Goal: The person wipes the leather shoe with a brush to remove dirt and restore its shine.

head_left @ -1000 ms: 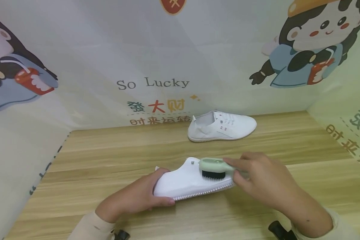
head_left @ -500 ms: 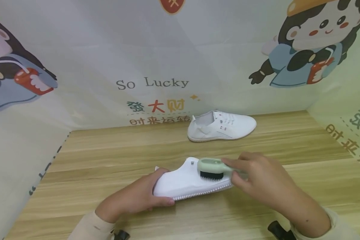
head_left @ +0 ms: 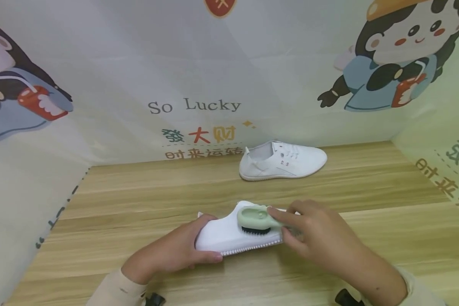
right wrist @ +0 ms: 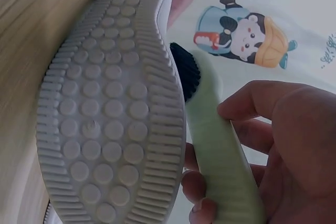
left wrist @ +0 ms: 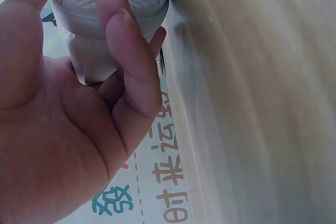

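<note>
Nearest, two cream sleeves [head_left: 116, 290] reach in over a wood-grain worktop [head_left: 137, 191], a dark piece of gear [head_left: 155, 299] at the left wrist. The left hand [head_left: 187, 243] grasps a white shoe [head_left: 218, 238], its fingers wrapped round the heel at the shoe's left end. The shoe is tipped on its side above the near middle of the worktop, its studded sole turned toward the person; whether it touches the wood cannot be told. The right hand [head_left: 317, 238] grips a pale green brush [head_left: 248, 217] by the handle, fingers curled round it, the black bristles [head_left: 255, 230] against the shoe's upper. Farther back, a second white shoe [head_left: 298, 162], laced and upright, sits near the far edge, its toe pointing right. Beyond it hangs a pale backdrop [head_left: 118, 76] printed with "So Lucky," colored characters and cartoon figures [head_left: 386, 83] in blue.
</note>
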### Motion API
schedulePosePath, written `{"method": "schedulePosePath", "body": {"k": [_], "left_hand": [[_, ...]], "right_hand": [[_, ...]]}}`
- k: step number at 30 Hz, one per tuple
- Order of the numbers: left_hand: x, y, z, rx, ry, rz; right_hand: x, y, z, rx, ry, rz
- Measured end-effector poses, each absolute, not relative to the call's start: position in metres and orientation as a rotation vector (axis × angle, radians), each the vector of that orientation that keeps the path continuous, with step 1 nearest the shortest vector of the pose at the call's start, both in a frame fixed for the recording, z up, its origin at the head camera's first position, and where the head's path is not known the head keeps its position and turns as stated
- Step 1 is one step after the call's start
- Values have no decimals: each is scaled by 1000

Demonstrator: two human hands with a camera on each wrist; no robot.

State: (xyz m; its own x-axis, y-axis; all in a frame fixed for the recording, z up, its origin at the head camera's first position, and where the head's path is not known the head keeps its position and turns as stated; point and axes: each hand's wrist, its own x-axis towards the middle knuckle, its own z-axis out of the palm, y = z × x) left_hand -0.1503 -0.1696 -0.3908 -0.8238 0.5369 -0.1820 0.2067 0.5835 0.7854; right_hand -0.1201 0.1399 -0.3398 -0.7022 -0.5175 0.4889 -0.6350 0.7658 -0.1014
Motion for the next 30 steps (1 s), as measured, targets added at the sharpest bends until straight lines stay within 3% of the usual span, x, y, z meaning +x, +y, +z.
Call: {"method": "schedulePosePath", "body": {"k": [8,30], "left_hand": [[-150,-171,-391,601,2433,1111],[-150,-171,-390,570,2388,1145]], "right_hand": [[-119,133,-343,943,-2508,342],[-117,137,-337,823,-2567,340]]}}
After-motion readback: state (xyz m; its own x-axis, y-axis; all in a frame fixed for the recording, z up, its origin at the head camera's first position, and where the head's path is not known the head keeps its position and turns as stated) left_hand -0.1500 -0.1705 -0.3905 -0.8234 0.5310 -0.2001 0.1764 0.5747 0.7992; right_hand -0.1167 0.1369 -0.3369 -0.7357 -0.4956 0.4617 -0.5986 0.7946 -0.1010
